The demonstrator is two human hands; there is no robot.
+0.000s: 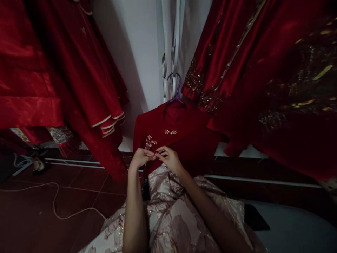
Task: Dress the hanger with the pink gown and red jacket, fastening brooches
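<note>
In front of me a red garment (195, 140) with a round neckline hangs on a purple hanger (178, 88). A jewelled fastener (170, 132) lies across its upper chest, and a larger sparkling ornament (149, 141) sits to the left, just above my fingers. My left hand (141, 158) is closed in a pinch at a small jewelled piece (156, 154) on the garment's front. From the other side my right hand (170, 160) pinches the same piece with thumb and fingertips. The fingers partly hide it, so its exact shape is unclear.
Red clothes with light piping (105, 121) hang at the left, and gold-sequinned red clothes (223, 70) at the right. A white metal rail (263, 181) runs low behind. Patterned shiny fabric (181, 218) covers my lap. A pale cable (55, 200) crosses the tiled floor.
</note>
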